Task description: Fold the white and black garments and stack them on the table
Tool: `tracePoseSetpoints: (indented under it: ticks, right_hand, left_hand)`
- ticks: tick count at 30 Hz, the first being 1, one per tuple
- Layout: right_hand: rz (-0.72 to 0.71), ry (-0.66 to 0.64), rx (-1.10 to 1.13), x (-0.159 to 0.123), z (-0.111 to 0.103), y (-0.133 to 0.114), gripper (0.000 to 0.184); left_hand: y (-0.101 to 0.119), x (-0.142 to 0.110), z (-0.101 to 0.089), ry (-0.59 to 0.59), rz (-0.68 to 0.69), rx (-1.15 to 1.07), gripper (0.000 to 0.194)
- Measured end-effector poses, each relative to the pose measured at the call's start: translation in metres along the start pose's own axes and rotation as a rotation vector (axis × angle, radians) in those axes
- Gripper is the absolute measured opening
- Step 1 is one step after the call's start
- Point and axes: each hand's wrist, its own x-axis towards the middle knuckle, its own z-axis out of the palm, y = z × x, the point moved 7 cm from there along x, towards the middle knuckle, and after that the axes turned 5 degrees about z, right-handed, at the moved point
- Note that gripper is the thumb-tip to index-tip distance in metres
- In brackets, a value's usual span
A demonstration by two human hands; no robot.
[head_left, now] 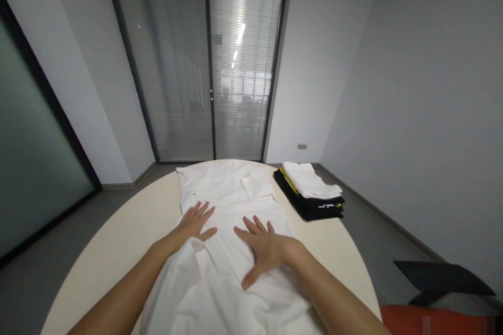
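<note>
A white cloth garment point(226, 217) lies spread over the table, its far part fairly flat and its near part bunched in loose folds. On its left side my left hand point(196, 222) rests palm down, fingers spread. My right hand point(265, 246) lies on the right side of the cloth, fingers apart and thumb pointing toward me. Neither hand grips the fabric. At the far end a smaller flap point(257, 187) of the garment is folded over. The exact kind of garment is not clear.
The round, pale table point(129, 225) carries a stack of folded black, yellow and white clothes point(310, 193) at its right rear edge. A red chair seat point(428, 319) with a black armrest point(444, 277) stands at lower right. Glass panels with blinds point(181, 73) are behind.
</note>
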Motion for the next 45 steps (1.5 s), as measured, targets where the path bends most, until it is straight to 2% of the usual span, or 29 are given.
tracePoseSetpoints:
  ticks: [2,5,7,10,12,17,21,24,28,32,36,40,45]
  right_hand:
    - [-0.001,0.038,0.006,0.003,-0.001,0.001,0.132]
    - [-0.008,0.162,0.026,0.007,-0.010,0.005,0.103]
    - [0.009,0.236,0.015,0.011,-0.016,0.009,0.091]
    - [0.027,0.256,-0.023,0.019,-0.020,0.014,0.091]
    - [0.033,0.238,-0.041,0.023,-0.019,0.015,0.092]
    - [0.068,0.223,-0.050,0.010,-0.005,0.009,0.092]
    - [0.066,0.151,-0.038,-0.006,0.009,0.003,0.102]
    - [0.100,0.140,-0.018,0.002,0.001,0.006,0.100]
    - [0.119,0.298,-0.008,0.030,-0.029,0.012,0.082]
    - [0.091,0.494,0.001,0.046,-0.042,0.018,0.065]
    - [0.074,0.599,0.045,0.040,-0.037,0.020,0.054]
    - [-0.013,0.678,-0.017,0.022,-0.029,0.004,0.046]
    - [-0.035,0.700,-0.075,0.000,-0.016,-0.009,0.037]
  left_hand:
    - [-0.004,0.004,-0.003,0.027,0.000,0.038,0.076]
    - [-0.006,0.006,-0.016,0.126,-0.020,0.092,0.070]
    - [-0.005,0.006,-0.024,0.189,-0.024,0.116,0.064]
    - [-0.001,0.007,-0.031,0.240,-0.050,0.118,0.053]
    - [0.001,0.009,-0.031,0.251,-0.054,0.110,0.052]
    - [0.006,0.000,-0.017,0.206,0.066,0.091,0.066]
    - [0.006,-0.013,-0.009,0.178,0.214,0.073,0.075]
    - [-0.001,-0.003,-0.008,0.133,0.187,0.078,0.076]
    - [-0.010,0.028,-0.010,0.090,0.030,0.104,0.070]
    - [-0.011,0.040,-0.009,0.126,-0.048,0.106,0.066]
    - [-0.008,0.032,-0.007,0.137,-0.077,0.100,0.068]
    - [-0.002,0.021,-0.010,0.137,-0.081,0.094,0.062]
    - [0.010,0.010,-0.014,0.135,-0.037,0.072,0.058]
